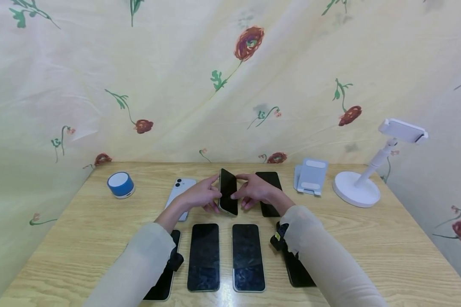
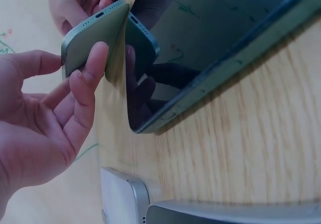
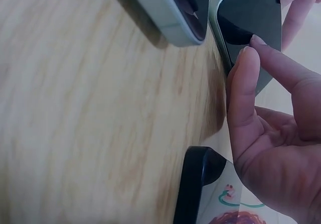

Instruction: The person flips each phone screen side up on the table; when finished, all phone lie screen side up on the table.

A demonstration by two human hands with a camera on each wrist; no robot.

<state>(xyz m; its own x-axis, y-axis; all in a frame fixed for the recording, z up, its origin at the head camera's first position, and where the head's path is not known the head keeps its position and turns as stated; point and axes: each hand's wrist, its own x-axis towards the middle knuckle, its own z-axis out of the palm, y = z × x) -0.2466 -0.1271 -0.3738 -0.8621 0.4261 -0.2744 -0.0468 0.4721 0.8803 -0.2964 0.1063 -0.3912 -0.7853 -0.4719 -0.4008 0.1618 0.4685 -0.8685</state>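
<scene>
A phone with a dark screen and green back [image 1: 227, 183] is held tilted up off the wooden table, between both hands in the head view. My left hand [image 1: 199, 194] pinches its left edge; the left wrist view shows fingers against the green back [image 2: 88, 43]. At the opposite edge my right hand [image 1: 257, 189] grips it, thumb on the dark screen [image 3: 251, 15] in the right wrist view. A white phone [image 1: 173, 195] lies back up beside the left hand. Partly behind the right hand and wrist lies a black phone [image 1: 269, 177].
Nearer me lie two dark-screened phones [image 1: 203, 258] [image 1: 249, 258], with another phone [image 1: 163, 283] partly under the left forearm and one [image 1: 300, 270] under the right. A blue speaker [image 1: 121, 185] stands left; a light blue phone stand [image 1: 311, 175] and a white stand [image 1: 357, 189] stand right.
</scene>
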